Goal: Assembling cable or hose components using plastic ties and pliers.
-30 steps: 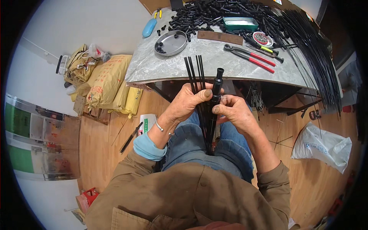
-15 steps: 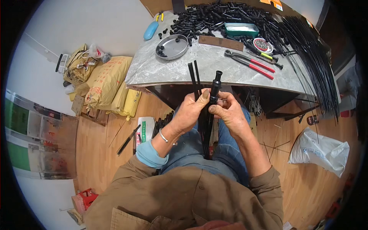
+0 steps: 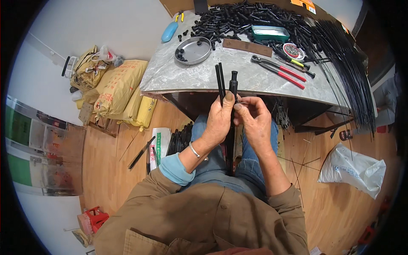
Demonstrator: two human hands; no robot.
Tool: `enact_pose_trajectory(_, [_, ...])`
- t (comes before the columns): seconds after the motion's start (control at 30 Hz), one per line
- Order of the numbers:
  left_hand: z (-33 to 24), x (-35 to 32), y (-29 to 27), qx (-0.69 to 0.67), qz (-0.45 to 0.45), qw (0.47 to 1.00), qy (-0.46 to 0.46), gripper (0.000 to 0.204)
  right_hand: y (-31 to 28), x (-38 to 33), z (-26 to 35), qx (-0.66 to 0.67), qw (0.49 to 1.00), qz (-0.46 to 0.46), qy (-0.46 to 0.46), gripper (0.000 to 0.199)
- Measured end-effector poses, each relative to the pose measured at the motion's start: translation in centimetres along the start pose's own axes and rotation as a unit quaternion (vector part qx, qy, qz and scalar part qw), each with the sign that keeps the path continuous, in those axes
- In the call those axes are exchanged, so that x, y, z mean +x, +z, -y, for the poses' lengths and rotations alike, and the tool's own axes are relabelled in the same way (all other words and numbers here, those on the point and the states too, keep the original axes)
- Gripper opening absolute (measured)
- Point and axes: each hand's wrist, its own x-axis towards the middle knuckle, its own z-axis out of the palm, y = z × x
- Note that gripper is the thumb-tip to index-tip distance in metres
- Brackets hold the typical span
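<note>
My left hand (image 3: 218,122) is closed around a black tubular fitting (image 3: 233,81), its flared end pointing up past the thumb. Two slim black rods (image 3: 220,80) stick up beside it on the left, and dark lengths run down between my knees. Close against the fitting, my right hand (image 3: 256,124) has its thumb and fingers pinched on a thin light-coloured wire or pin (image 3: 242,102), whose far end is too small to make out. Both hands are over my lap at the front edge of the grey marbled table (image 3: 161,76).
On the table lie a pile of black fittings (image 3: 238,18), a round metal tray (image 3: 204,53), red-handled pincers (image 3: 280,73), a green box (image 3: 270,38), a bowl of small metal parts (image 3: 293,51) and long black rods (image 3: 350,72). Yellow sacks (image 3: 121,87) stand left; a white sack (image 3: 352,170) lies right.
The fitting has shifted slightly left and the rods stand closer to it. My right hand has turned a little, its fingers still pinched beside the fitting.
</note>
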Motion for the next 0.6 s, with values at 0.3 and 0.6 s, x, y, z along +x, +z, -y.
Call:
enact_pose_trajectory(0.3, [0.1,-0.4,0.7,-0.023,-0.005,1.0,-0.014,0.046,-0.8,-1.5,-0.4,0.093,0.995,0.01,-0.035,0.013])
enact_pose_trajectory(0.6, [-0.5,-1.2,1.6,-0.03,0.02,0.999,-0.016,0.046,-2.7,1.0,1.1,-0.114,0.987,-0.012,-0.114,0.018])
